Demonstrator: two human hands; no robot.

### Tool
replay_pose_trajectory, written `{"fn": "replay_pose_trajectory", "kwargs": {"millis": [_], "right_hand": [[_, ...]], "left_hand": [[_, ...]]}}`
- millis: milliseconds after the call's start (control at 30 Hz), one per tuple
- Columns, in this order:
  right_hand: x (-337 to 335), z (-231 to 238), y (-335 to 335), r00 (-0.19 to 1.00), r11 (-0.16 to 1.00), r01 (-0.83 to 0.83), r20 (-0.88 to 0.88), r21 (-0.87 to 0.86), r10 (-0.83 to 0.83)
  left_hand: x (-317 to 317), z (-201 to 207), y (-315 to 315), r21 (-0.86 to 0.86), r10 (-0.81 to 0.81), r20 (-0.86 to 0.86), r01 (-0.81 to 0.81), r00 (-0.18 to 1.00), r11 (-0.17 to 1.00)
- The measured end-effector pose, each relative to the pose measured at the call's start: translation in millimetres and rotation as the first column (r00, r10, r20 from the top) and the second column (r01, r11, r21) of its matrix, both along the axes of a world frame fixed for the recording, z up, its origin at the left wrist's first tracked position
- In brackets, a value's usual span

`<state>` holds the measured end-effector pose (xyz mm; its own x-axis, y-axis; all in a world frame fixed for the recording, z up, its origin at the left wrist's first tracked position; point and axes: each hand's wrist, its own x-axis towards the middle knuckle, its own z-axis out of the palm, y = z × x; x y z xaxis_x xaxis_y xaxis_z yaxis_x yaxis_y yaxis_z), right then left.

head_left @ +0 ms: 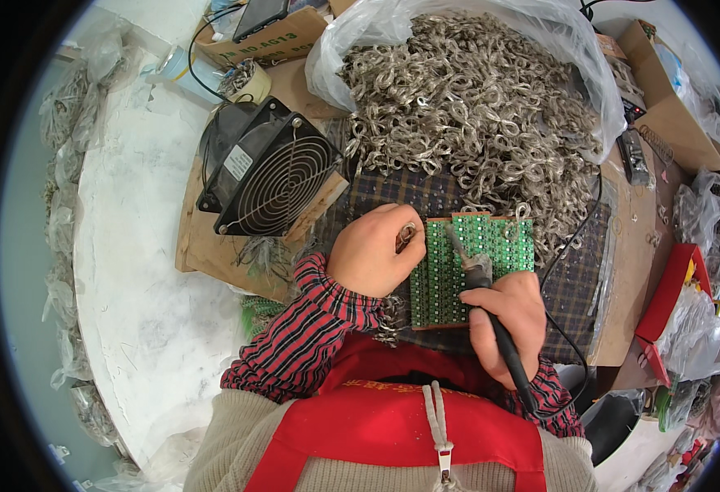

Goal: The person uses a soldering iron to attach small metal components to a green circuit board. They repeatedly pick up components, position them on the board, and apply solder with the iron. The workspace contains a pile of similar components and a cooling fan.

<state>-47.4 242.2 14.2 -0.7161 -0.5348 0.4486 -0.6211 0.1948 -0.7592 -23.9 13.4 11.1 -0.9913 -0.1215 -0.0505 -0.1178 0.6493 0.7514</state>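
Observation:
A green circuit board panel (432, 283) with rows of small parts lies on a dark checked cloth (384, 190) in front of me. My right hand (514, 320) is closed around the black handle of a soldering iron (503, 340); its tip reaches up and left over the panel. At the panel's left edge my left hand (372, 252) is curled shut, with a coiled silvery wire bundle (406, 238) showing between the fingers. One wire loop (520, 221) rests on the panel's upper right corner. Whether the iron's tip touches the board I cannot tell.
A large heap of looped wire bundles (466, 98) in a clear plastic bag (331, 66) fills the far side. To the left stands a black fan (278, 176) with a wire guard. The iron's cord (577, 238) runs along the right. A red box (672, 287) sits far right.

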Motion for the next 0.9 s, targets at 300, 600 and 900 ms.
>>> {"fn": "replay_pose_trajectory", "kwargs": {"millis": [300,600,900], "right_hand": [[-38.4,22.0,25.3,0.983,0.978,0.177,0.073,-0.114,-0.169],[-88.6,16.4,12.5,0.879,0.870,0.147,-0.466,0.470,0.103],[-81.3,14.2,26.2,0.960,0.874,0.142,-0.281,0.466,-0.006]], "left_hand": [[-0.8,-1.5,-0.7,0.012,0.001,0.023,-0.001,1.000,1.000],[1.3,3.4,-0.3,-0.009,-0.003,0.032,0.003,0.999,1.000],[5.4,8.5,0.4,-0.092,-0.040,-0.005,0.040,0.999,0.995]]}}
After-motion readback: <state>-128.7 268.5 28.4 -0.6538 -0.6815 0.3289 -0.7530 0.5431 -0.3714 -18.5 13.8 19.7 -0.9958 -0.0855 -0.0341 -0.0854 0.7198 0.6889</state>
